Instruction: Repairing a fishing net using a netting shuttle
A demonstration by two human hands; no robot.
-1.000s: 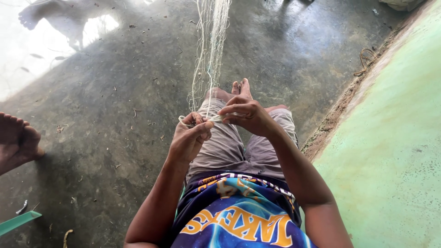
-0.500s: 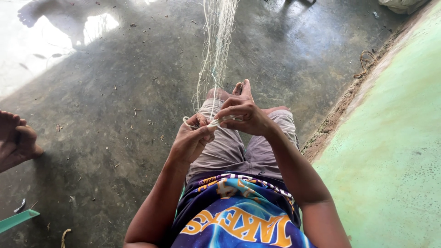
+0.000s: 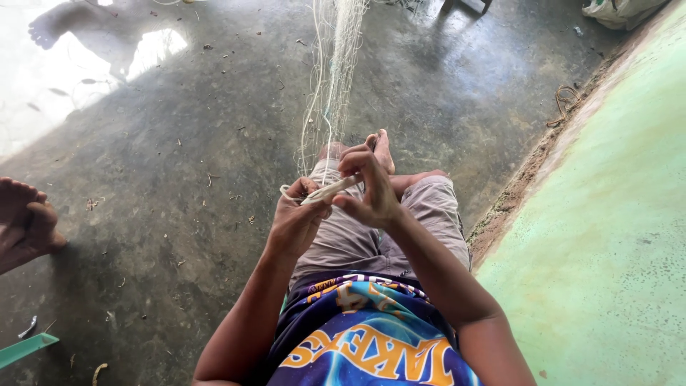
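left hand pinching pale netting, right hand closed on slim netting needle, grey concrete floor

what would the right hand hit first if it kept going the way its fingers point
Probably the fishing net: the right hand points up and away toward those strands, above the netting needle it pinches. Depth is hard to judge.

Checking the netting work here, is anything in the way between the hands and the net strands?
Nothing visible. The left hand and right hand already hold a pale netting tool at the net, with no gap between them.
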